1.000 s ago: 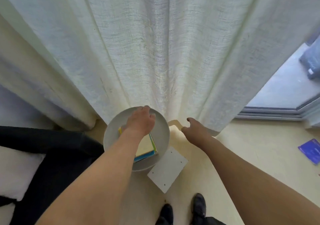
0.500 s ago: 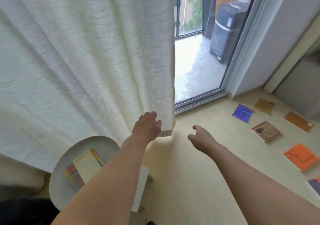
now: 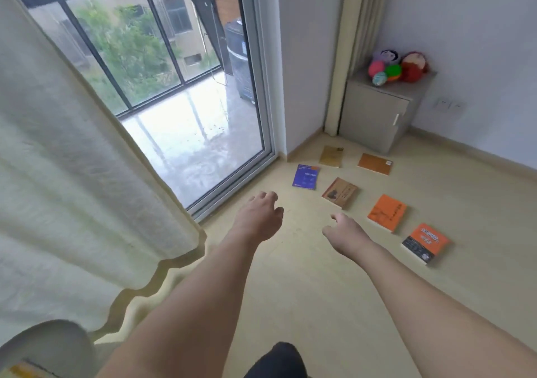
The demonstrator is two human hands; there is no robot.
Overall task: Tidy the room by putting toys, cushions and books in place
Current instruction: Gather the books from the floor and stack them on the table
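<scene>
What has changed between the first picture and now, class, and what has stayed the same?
The left hand has lifted off the books on the round table and now reaches out over the floor. The view has swung right, from the curtain to six books lying on the floor. The right hand stays open and empty, with no grip on anything.

Six books lie flat and apart on the floor: blue book (image 3: 305, 176), tan book (image 3: 331, 156) and brown book (image 3: 374, 164) farthest; illustrated brown book (image 3: 339, 192), orange book (image 3: 386, 212) and orange-and-black book (image 3: 425, 243) trailing nearer, rightward. Soft toys (image 3: 398, 66) sit heaped on the far cabinet (image 3: 374, 116).
</scene>
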